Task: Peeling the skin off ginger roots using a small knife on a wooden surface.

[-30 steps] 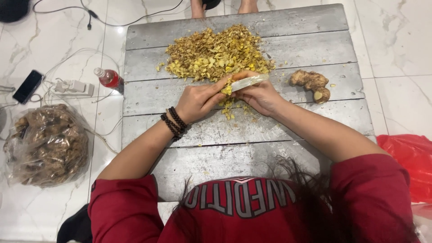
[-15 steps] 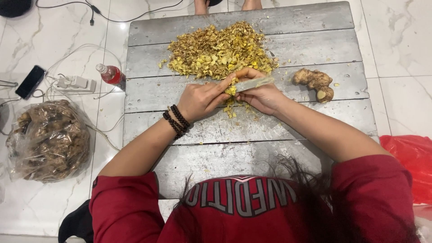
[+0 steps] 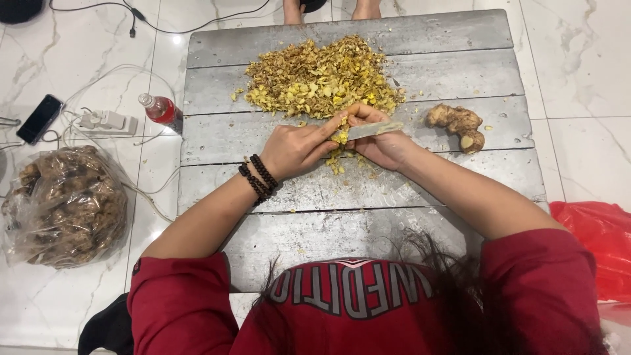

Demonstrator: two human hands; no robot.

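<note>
With the left hand [image 3: 296, 148] pinching a small ginger piece [image 3: 340, 137] at the counter's [image 3: 420, 190] centre and the right hand [image 3: 381, 141] closed on the knife [image 3: 371, 129], short shallow strokes toward 12 o'clock, where the peel pile [image 3: 319, 79] lies, look safest for the fingers.

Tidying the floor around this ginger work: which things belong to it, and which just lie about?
In use: left hand, right hand, knife, ginger piece, sliced pile, whole ginger root, bag of ginger.
Lying about: phone, power strip, bottle, red bag.
</note>
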